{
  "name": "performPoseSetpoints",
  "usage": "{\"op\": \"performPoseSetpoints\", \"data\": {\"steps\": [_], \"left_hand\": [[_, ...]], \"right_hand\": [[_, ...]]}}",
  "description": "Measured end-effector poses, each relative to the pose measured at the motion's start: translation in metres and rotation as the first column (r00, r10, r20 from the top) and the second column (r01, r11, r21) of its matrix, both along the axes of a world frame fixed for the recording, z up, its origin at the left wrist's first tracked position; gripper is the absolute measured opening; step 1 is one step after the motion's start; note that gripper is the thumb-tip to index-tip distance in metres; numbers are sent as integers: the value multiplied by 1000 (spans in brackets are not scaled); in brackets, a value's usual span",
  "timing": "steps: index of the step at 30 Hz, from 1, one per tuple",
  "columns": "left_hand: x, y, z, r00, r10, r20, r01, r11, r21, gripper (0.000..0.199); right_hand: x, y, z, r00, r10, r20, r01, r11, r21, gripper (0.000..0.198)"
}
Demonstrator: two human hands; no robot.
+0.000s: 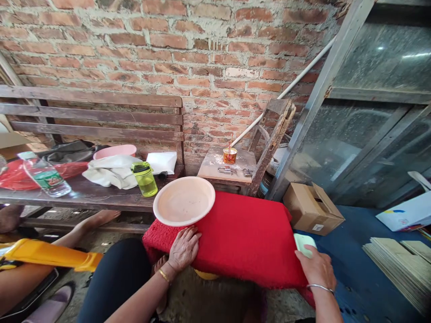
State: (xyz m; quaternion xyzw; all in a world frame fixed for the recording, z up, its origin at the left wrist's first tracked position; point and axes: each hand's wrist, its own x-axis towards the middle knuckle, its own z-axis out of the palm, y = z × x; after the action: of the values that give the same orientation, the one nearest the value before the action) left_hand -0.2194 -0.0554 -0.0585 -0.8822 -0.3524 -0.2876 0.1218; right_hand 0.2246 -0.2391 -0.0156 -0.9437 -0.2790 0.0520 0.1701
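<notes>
My left hand, with a gold bracelet at the wrist, lies flat on the front edge of a red cloth, fingers stretched out. Just beyond its fingertips stands a shallow pale pink basin on the cloth's left end. At the cloth's right edge, my right hand, wearing a silver bangle, grips a small pale green rounded case between thumb and fingers. What kind of case it is I cannot tell. Inside the basin a few dark specks show.
A wooden bench holds a water bottle, a green drink bottle and white cloth. An incense cup stands on a chair. To the right are a cardboard box and stacked sheets. Another person's leg shows left.
</notes>
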Motion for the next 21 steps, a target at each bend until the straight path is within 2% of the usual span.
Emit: {"op": "performPoseSetpoints", "data": {"steps": [2, 3, 5, 8, 11, 13, 16, 19, 21], "left_hand": [[0, 0, 1, 1000, -6, -10, 6, 1000, -5, 33], [0, 0, 1, 1000, -7, -12, 7, 1000, -5, 33], [0, 1, 1, 1000, -8, -8, 9, 1000, 3, 32], [0, 1, 1, 1000, -9, -2, 9, 1000, 13, 32], [0, 2, 0, 1000, -10, -3, 10, 1000, 10, 33], [0, 2, -1, 1000, -9, -2, 9, 1000, 5, 33], [0, 3, -2, 1000, -3, 1, 3, 1000, -11, 33], [0, 2, -2, 1000, -3, -3, 3, 1000, -25, 33], [0, 0, -1, 1000, -5, -2, 5, 1000, -30, 33]], "right_hand": [[3, -13, 1, 996, -89, 17, 89, 996, -2, 59], [-3, -15, 1, 997, -70, 12, 70, 997, 37, 59], [-31, -8, -1, 997, 72, -14, -69, 984, 166, 56], [-97, 16, -7, 933, 357, -42, -325, 889, 323, 44], [-154, 38, -10, 838, 544, -38, -501, 797, 338, 30], [-162, 42, -10, 834, 551, -19, -523, 801, 290, 28], [-123, 25, -6, 902, 431, -39, -415, 886, 206, 31], [-49, -16, -4, 978, 199, -67, -191, 976, 103, 44], [-4, -44, -6, 998, 25, -53, -23, 999, 37, 56]]}}
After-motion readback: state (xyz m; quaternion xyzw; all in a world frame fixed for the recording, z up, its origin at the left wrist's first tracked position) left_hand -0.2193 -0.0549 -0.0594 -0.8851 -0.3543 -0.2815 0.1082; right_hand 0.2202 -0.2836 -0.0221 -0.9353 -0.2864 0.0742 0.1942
